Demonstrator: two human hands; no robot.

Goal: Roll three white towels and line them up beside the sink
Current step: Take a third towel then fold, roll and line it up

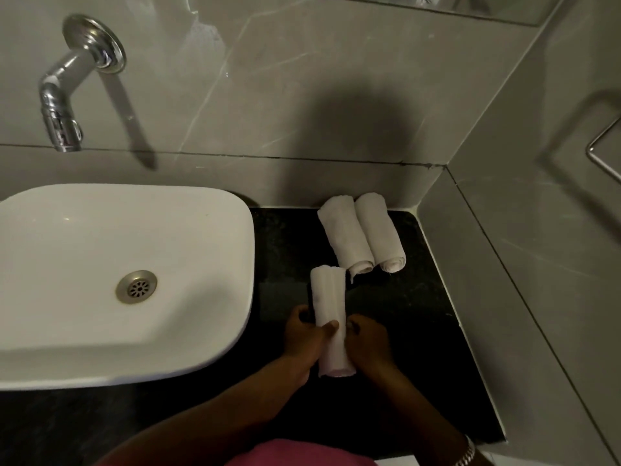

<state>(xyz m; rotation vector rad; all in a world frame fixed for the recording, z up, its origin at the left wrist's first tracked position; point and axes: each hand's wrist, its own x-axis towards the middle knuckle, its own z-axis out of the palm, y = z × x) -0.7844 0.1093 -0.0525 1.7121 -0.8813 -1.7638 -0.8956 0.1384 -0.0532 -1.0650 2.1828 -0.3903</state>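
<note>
Two rolled white towels lie side by side against the back wall on the black counter [447, 317], one on the left [342, 237] and one on the right [379, 230]. A third rolled white towel [329, 297] lies nearer to me, pointing away, just right of the white sink [100, 331]. My left hand [304, 338] grips its left side with the thumb across the top. My right hand [368, 338] holds its right side. Both hands clasp the roll's near half.
A chrome wall tap [62, 105] hangs over the sink, whose drain [136, 286] sits mid-basin. Grey tiled walls close the counter at the back and right. A metal towel rail [605, 159] juts from the right wall.
</note>
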